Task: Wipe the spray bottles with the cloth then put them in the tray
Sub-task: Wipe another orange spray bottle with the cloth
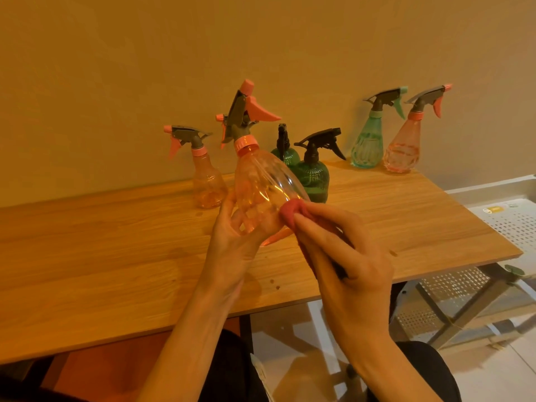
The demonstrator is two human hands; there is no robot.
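My left hand (232,242) grips the base of a clear orange spray bottle (261,184), held above the table and tilted with its pink trigger head up. My right hand (339,256) pinches a red cloth (293,211) and presses it against the bottle's lower right side. Several other spray bottles stand along the wall: an orange one (207,181) at the left, two dark green ones (314,175) behind the held bottle, a teal one (368,140) and a pink one (404,146) at the right. The white perforated tray (510,221) sits beyond the table's right end.
The wooden table (116,256) runs along a plain wall. Its right edge ends near the tray, with a metal frame (464,306) below it. My dark-clothed knees show under the front edge.
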